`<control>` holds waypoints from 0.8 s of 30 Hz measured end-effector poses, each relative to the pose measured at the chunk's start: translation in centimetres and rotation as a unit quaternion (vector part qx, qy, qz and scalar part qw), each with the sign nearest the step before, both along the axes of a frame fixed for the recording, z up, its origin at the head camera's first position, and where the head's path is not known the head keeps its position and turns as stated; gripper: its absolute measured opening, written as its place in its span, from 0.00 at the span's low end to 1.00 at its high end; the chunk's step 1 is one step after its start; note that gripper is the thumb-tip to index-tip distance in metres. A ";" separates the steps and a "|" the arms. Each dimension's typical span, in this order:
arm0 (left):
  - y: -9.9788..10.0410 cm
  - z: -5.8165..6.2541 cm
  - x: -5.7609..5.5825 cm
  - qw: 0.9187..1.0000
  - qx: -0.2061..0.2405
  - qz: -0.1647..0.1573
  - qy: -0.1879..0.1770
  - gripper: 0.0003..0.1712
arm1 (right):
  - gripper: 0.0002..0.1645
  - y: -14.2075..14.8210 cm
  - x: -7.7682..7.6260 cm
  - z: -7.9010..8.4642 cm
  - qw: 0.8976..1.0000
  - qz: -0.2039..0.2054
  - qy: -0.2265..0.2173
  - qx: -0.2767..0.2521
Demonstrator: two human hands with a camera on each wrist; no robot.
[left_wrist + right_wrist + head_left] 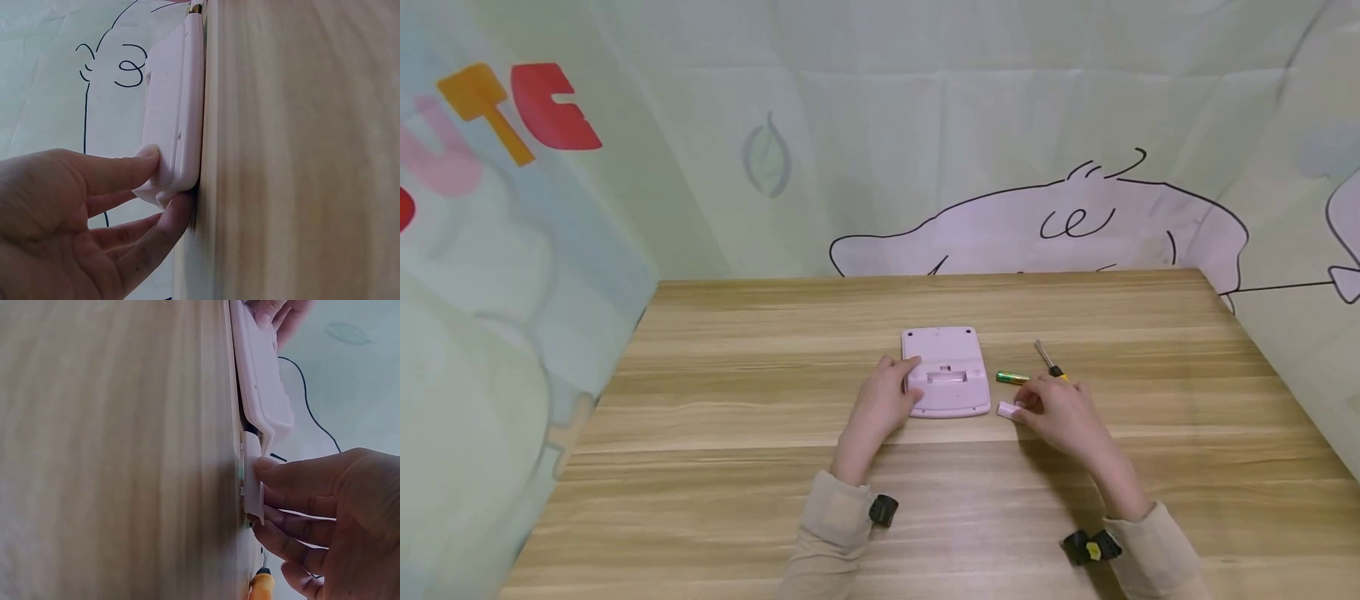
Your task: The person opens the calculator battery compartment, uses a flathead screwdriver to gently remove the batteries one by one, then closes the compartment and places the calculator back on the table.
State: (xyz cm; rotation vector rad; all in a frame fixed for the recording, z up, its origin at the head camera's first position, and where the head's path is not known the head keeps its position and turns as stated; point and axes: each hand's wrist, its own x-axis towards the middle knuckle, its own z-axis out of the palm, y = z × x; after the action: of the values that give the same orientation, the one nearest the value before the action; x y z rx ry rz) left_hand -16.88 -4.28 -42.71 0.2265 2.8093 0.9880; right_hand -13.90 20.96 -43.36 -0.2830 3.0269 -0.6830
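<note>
A pink calculator [946, 400] lies face down on the table, its back showing an uncovered battery slot [947, 377]. My left hand [883, 400] grips its left edge, thumb on the back and fingers at the side in the left wrist view. Just right of the calculator, my right hand [1063, 414] pinches a small pink battery cover [252, 478] between thumb and fingers, low over the tabletop. A green battery [1011, 377] lies behind the cover, partly hidden by the right hand.
Behind the right hand lies a screwdriver [1045, 356] with a yellow and black handle, partly covered by that hand. The wooden table [737, 367] ends at a printed cloth backdrop [865, 150].
</note>
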 end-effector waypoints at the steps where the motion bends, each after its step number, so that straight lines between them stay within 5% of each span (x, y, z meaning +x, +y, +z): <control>1: 0.0 0.0 0.0 1.000 0.000 0.000 0.000 0.28 | 0.08 0.0 0.0 0.0 1.000 0.000 -0.001 0.000; 24: 0.0 0.1 0.0 1.000 -0.004 0.003 -0.004 0.28 | 0.09 0.3 0.1 0.0 0.999 -0.007 -0.016 -0.034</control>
State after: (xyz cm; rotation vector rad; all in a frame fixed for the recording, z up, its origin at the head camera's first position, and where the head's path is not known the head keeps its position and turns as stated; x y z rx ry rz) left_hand -16.88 -4.26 -42.62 0.2128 2.8081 0.9778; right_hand -13.84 21.31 -43.40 -0.2505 2.9833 -0.7836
